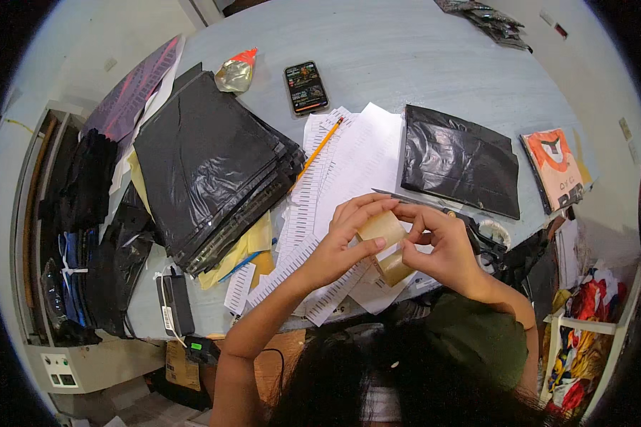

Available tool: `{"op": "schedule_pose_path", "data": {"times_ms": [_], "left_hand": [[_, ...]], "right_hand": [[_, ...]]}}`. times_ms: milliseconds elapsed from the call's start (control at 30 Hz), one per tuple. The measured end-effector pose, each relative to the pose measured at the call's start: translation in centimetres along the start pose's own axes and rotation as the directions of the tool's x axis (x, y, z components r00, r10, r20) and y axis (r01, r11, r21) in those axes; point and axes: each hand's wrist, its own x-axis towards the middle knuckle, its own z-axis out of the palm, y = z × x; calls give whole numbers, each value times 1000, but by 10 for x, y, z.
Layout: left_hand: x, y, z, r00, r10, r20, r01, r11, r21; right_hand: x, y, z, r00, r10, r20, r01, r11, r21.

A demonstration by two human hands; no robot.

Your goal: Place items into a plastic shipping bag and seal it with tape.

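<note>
A wide roll of yellowish packing tape [380, 229] is between my two hands, just above the table's near edge. My left hand [342, 243] holds the roll, fingers over its far side and thumb on the near face. My right hand [442, 248] pinches thumb and forefinger at the roll's right edge; whether a loose tape end is between them is hidden. Below lie printed paper strips [304, 213] and a white sheet [371, 155]. Partly covered by my right hand, a pair of scissors [473, 229] with black handles points its blades to the left.
Stacked black plastic mailer bags [208, 160] lie to the left, and a black plastic package [459, 160] to the right. A pencil [320, 149], a phone [306, 88], a crumpled foil wrapper [236, 72] and an orange printed packet [554, 168] are on the table [384, 48].
</note>
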Motion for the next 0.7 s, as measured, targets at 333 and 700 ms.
{"op": "schedule_pose_path", "data": {"times_ms": [333,700], "left_hand": [[-4,1,4,1000,13,-26,-12,999,48],[-6,-3,7,994,19,-107,-17,1000,20]], "right_hand": [[2,13,1,998,-36,-48,48,960,275],[-1,10,9,967,-252,50,255,919,-301]]}}
